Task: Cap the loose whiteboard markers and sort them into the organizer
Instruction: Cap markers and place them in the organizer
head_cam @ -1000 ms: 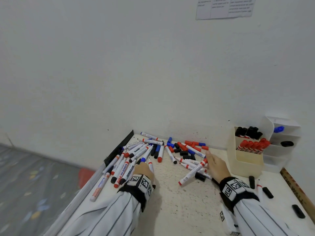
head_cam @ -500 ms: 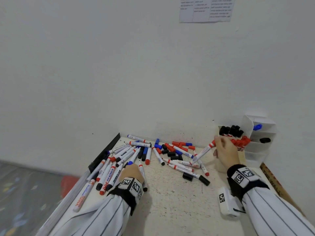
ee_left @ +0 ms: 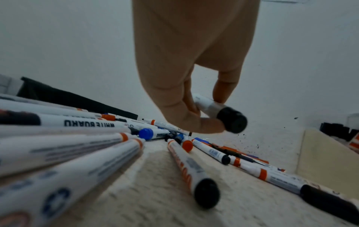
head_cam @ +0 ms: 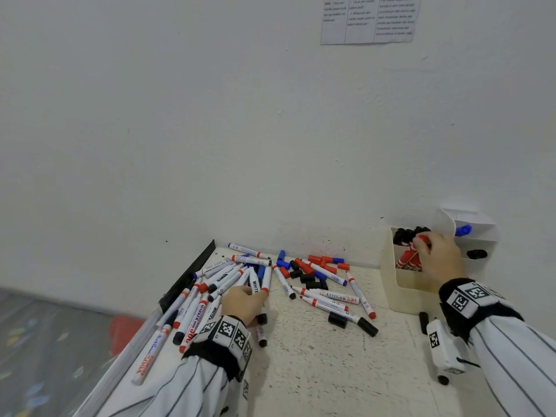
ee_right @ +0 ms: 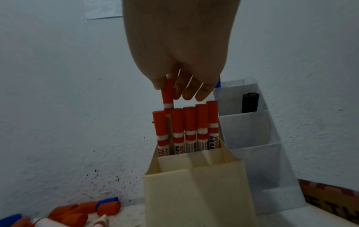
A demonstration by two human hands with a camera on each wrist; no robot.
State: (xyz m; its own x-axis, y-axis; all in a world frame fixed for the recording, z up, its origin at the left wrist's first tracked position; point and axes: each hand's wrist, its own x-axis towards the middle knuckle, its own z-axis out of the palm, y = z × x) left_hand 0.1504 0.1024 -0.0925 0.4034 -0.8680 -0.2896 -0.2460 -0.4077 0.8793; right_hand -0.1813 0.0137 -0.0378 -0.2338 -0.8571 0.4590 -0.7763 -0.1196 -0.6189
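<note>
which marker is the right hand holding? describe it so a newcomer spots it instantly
Find the cream organizer against the wall on the table's right. Its rear compartment holds a row of red-capped markers standing upright. The one meant is the red-capped marker at the row's left end, sticking up above the others, pinched by the right hand.

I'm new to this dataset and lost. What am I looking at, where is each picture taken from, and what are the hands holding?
No machine here: a person in striped sleeves works bare-handed, wearing cameras. The wide picture comes from the head; the two close-ups look along each wrist at the fingers.

The left hand pinches a black-ended marker just above a heap of loose markers on the speckled table. Loose caps in red, blue and black lie near the wall.

The right hand holds a red-capped marker by its top, lowering it among other red markers standing in the cream organizer. Black markers stand behind them. A white tiered holder sits alongside.
</note>
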